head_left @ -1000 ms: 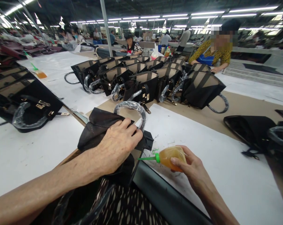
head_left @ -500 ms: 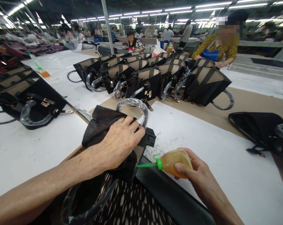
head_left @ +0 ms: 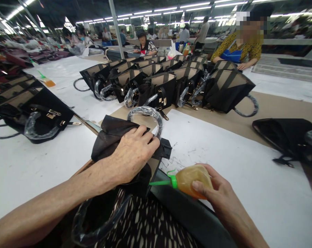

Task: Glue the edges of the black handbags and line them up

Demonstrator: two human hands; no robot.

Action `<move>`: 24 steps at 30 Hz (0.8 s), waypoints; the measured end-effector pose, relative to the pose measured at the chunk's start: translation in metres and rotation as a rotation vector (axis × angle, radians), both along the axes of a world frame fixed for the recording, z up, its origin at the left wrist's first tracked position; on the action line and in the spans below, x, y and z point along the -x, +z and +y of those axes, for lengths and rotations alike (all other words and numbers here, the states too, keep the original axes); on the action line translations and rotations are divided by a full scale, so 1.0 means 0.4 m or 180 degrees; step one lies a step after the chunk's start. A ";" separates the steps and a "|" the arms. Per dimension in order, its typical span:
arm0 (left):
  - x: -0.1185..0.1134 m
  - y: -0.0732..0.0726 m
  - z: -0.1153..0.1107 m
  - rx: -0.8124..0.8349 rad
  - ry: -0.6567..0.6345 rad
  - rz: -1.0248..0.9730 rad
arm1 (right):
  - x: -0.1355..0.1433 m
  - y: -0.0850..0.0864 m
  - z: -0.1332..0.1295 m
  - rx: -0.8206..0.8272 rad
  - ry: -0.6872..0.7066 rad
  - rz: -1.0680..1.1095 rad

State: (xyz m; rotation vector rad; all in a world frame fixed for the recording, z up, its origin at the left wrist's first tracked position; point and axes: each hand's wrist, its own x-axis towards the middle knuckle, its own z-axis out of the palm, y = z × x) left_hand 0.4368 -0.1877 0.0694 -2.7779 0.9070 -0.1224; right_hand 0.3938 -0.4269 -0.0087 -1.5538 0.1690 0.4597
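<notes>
Lower now, right hand (head_left: 218, 188) grips a rounded translucent bottle (head_left: 188, 177) while left hand (head_left: 135, 150) clutches a creased black bag (head_left: 111, 136).

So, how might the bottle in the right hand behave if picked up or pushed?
The bottle likely feels pliable, as its translucent sides look thin. The orange liquid inside would probably slosh when moved. Laid down, its rounded body might roll, though the long nozzle could hinder that.

1. Black bag (head_left: 106, 137), held beneath the left grip (head_left: 135, 150).
2. Right of the bag: right grip (head_left: 219, 186) around an amber bottle (head_left: 188, 179), green nozzle (head_left: 161, 183) at the bag's edge.
3. Beyond the bag: clustered handbags (head_left: 168, 88) on the tabletop (head_left: 218, 155).
</notes>
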 end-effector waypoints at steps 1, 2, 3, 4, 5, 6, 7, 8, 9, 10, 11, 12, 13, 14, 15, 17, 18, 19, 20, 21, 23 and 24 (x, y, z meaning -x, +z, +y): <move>0.000 0.000 0.000 -0.0001 0.0004 0.0004 | 0.005 0.003 0.000 -0.0002 -0.0021 0.0034; 0.000 -0.001 0.001 -0.0001 0.0007 0.0008 | 0.010 0.006 0.000 -0.0022 -0.0016 0.0072; 0.001 -0.001 0.001 0.0001 0.0008 0.0012 | 0.015 0.008 0.000 -0.0065 0.0019 0.0111; 0.001 -0.001 0.001 0.0005 0.0010 0.0016 | 0.021 0.008 -0.001 -0.0115 0.0043 0.0142; 0.001 -0.001 0.000 0.0012 0.0006 0.0021 | 0.026 0.008 -0.002 -0.0154 0.0041 0.0164; 0.001 -0.001 0.000 0.0021 0.0001 0.0026 | 0.030 0.007 -0.004 -0.0181 0.0006 0.0179; 0.001 -0.001 -0.001 0.0029 -0.0003 0.0026 | 0.035 0.006 -0.005 -0.0196 -0.0049 0.0184; 0.001 0.000 -0.002 0.0035 -0.0008 0.0027 | 0.038 0.005 -0.005 -0.0208 -0.0119 0.0180; 0.001 0.000 -0.003 0.0041 -0.0012 0.0027 | 0.041 0.003 -0.006 -0.0225 -0.0190 0.0175; 0.002 0.001 -0.004 0.0047 -0.0014 0.0024 | 0.043 0.001 -0.006 -0.0254 -0.0241 0.0182; 0.002 0.001 -0.004 0.0054 -0.0014 0.0020 | 0.044 -0.002 -0.006 -0.0292 -0.0276 0.0201; 0.002 0.001 -0.005 0.0060 -0.0014 0.0016 | 0.045 -0.004 -0.006 -0.0321 -0.0317 0.0233; 0.003 0.002 -0.005 0.0065 -0.0018 0.0015 | 0.045 -0.007 -0.005 -0.0332 -0.0360 0.0275; 0.003 0.002 -0.006 0.0070 -0.0019 0.0010 | 0.045 -0.010 -0.004 -0.0327 -0.0398 0.0318; 0.004 0.002 -0.006 0.0071 -0.0019 0.0002 | 0.045 -0.012 -0.003 -0.0310 -0.0421 0.0351; 0.004 0.002 -0.006 0.0068 -0.0021 -0.0003 | 0.045 -0.015 0.001 -0.0269 -0.0436 0.0408; 0.004 0.002 -0.006 0.0067 -0.0020 -0.0002 | 0.045 -0.016 0.004 -0.0261 -0.0439 0.0434; 0.004 0.003 -0.007 0.0067 -0.0018 0.0000 | 0.046 -0.016 0.006 -0.0269 -0.0435 0.0460; 0.004 0.003 -0.007 0.0069 -0.0017 0.0005 | 0.047 -0.016 0.009 -0.0293 -0.0429 0.0496; 0.004 0.003 -0.007 0.0072 -0.0019 0.0008 | 0.048 -0.015 0.011 -0.0336 -0.0421 0.0528; 0.004 0.002 -0.006 0.0074 -0.0032 -0.0001 | 0.052 -0.015 0.015 -0.0453 -0.0408 0.0566; 0.003 0.001 -0.006 0.0071 -0.0040 -0.0015 | 0.055 -0.016 0.016 -0.0502 -0.0404 0.0581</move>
